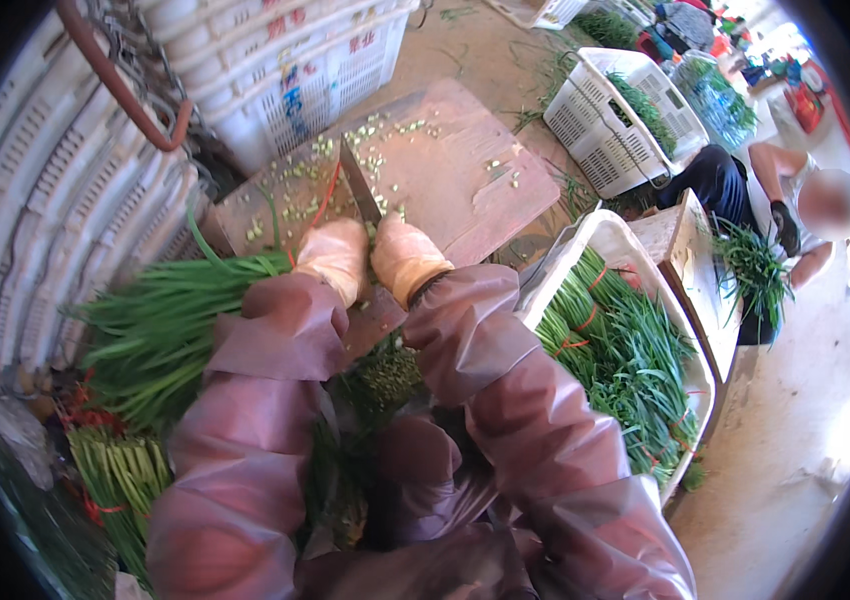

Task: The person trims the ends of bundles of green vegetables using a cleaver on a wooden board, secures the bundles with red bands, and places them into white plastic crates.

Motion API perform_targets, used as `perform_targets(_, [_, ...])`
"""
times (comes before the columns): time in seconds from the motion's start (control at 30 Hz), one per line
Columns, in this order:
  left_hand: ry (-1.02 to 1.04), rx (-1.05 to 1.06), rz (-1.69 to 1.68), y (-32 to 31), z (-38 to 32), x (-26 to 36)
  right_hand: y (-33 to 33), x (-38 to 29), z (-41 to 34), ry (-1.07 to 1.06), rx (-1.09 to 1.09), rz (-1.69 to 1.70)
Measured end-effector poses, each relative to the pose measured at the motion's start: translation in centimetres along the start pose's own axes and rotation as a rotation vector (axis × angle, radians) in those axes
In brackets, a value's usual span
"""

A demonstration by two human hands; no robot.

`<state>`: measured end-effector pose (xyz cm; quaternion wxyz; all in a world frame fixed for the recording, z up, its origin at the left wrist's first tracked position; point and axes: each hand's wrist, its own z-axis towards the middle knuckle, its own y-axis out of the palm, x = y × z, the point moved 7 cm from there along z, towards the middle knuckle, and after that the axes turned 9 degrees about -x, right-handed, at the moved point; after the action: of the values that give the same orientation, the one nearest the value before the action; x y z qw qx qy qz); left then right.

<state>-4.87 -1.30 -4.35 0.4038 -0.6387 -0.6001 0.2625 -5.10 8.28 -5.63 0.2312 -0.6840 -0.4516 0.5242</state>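
My left hand, in a pale glove, closes around a bunch of long green leafy stalks. Its leaves trail off to the left. Beside it my right hand, gloved alike, is closed at the near end of a knife. The knife's handle is hidden by the glove, and its blade points away from me over a worn board. A thin orange-red tie slants up from my left hand. Small pale-green stalk cuttings lie scattered on the board.
Stacked white plastic crates stand beyond the board, with more crates at left. To my right, a white crate holds tied green bunches. Another bundle lies lower left. A seated person handles greens near a further crate.
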Motion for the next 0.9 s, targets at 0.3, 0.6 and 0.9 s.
perform_targets(0.3, [-0.047,0.030,0.188,-1.1,-5.9,-2.7,2.8,15.0,0.5,0.114,-0.004,0.042])
perform_targets(0.6, [0.392,0.420,-0.258,-9.3,-19.9,-0.3,-4.1,9.8,-14.3,-0.278,0.078,0.479])
perform_targets(0.9, [1.320,-0.356,-1.320,-10.7,-32.9,8.1,-19.8,-0.5,-36.0,-0.798,0.263,1.059])
